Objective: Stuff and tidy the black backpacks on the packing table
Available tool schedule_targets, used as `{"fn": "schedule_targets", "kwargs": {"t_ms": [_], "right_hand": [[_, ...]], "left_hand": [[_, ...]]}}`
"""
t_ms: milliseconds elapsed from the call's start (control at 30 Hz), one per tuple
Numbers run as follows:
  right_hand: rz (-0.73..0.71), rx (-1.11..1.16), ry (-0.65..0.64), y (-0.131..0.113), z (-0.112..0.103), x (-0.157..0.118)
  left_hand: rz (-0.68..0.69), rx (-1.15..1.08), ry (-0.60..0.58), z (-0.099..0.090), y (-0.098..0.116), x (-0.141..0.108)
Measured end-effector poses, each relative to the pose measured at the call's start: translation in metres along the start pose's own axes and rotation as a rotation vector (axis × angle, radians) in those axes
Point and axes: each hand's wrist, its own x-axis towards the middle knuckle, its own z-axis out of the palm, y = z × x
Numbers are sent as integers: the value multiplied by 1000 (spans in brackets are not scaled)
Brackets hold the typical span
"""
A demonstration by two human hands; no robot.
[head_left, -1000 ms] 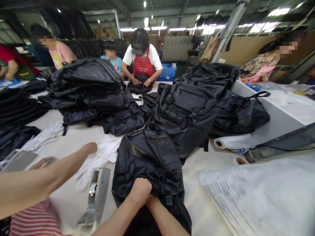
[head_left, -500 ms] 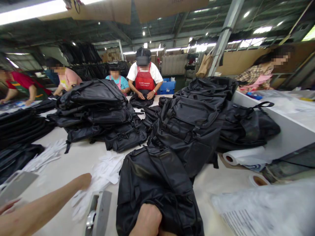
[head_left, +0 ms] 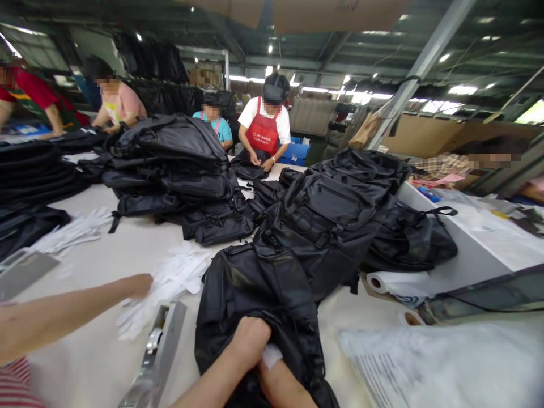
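Note:
A black backpack lies on the table right in front of me. My left hand is closed, with its fingers wrapped round the edge of the backpack's opening. Close beside it, my right hand reaches into the opening. Its fingers are hidden inside the backpack, and a white patch that I cannot make out shows at the hand. Another person's arm comes in from the left, its hand by a heap of white gloves.
Stacked black backpacks stand at the left, with more backpacks ahead. A grey metal device sits left of my arms. At right are a plastic bag, a white roll and a partition. A person in a red apron works opposite.
My right forearm has come into fuller view, with its hand in the backpack's opening. My left hand still grips the edge, slightly higher in the picture. The view has shifted.

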Motion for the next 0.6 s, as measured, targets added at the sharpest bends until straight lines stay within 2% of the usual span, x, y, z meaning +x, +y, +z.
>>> {"fn": "schedule_targets", "kwargs": {"t_ms": [100,200,367,467,533,600], "right_hand": [[24,17,-93,6,6,-30],[-33,-37,-128,13,0,-56],[-194,-105,35,7,-14,-78],[-140,-121,44,0,-2,-66],[4,-175,-84,-2,15,-42],[104,-182,-266,-2,34,-14]], "left_hand": [[2,-26,1,2,-5,-1],[15,-34,2,2,-8,-1],[14,-26,-4,-5,-12,-3],[9,-24,-5,-6,-13,-3],[8,-27,-7,-5,-13,-2],[3,-34,-14,-1,-12,0]]}}
